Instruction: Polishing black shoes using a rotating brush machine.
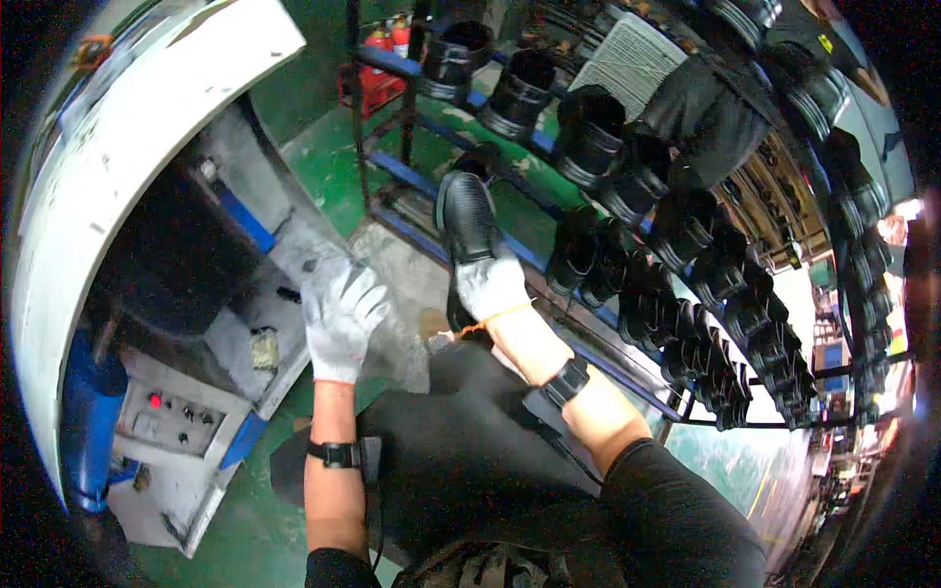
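A black shoe [466, 223] is gripped in my right hand [490, 286], toe pointing away from me. The hand wears a white glove and closes around the shoe's near end. The shoe is beside the blue-railed rack. My left hand [343, 312], in a greyish white glove, hangs next to the machine's grey housing. Its fingers are slightly bent and apart, with nothing seen in them. Dark straps with small boxes sit on both my forearms.
At left stands a grey machine with a control panel [176, 416], a blue cylinder [91, 426] and a white curved cover [147, 127]. A rack [402, 176] at right carries several rows of black boots and shoes [588, 137]. Red extinguishers [400, 37] stand behind.
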`<state>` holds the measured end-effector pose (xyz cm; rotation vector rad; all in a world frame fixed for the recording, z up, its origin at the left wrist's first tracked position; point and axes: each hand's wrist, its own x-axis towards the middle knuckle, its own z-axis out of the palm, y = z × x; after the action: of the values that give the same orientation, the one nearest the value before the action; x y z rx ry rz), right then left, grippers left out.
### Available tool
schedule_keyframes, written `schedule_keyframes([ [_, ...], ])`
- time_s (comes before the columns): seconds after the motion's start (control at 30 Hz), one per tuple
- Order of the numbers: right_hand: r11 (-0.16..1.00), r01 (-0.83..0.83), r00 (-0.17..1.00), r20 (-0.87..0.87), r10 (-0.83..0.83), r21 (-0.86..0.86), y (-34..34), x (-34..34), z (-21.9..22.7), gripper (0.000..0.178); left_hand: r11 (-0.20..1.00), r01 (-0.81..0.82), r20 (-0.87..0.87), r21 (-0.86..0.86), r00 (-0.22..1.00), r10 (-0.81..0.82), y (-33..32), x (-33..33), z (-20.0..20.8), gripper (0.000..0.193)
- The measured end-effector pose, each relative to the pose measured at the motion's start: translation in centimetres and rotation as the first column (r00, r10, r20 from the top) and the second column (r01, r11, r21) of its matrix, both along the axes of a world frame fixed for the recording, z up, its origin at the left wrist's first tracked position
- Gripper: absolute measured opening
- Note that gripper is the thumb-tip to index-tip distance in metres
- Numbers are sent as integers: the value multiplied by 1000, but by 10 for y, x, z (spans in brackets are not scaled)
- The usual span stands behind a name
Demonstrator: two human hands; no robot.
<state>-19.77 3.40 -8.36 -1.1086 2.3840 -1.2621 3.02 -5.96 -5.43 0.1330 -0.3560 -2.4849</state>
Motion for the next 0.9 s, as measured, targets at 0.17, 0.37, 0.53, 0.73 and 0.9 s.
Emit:
schedule_keyframes([
  [0.17,425,226,862,-383,332,877,-12,-66,33,44,998,6,103,56,995,-12,-8,12,-2,65],
  [0.37,592,240,782,-515,352,770,-27,-124,17,24,989,-115,279,91,956,85,-14,19,-9,48],
  [0.53,799,393,674,-733,87,456,29,-127,-13,35,991,-119,331,56,939,94,-22,22,-17,45],
  [0.73,854,406,700,-712,-62,325,132,-116,-7,40,999,-37,326,0,945,35,-14,16,-20,43],
  [0.9,858,296,926,-346,-150,420,118,-73,48,32,999,-31,409,-13,912,33,4,14,-14,45],
])
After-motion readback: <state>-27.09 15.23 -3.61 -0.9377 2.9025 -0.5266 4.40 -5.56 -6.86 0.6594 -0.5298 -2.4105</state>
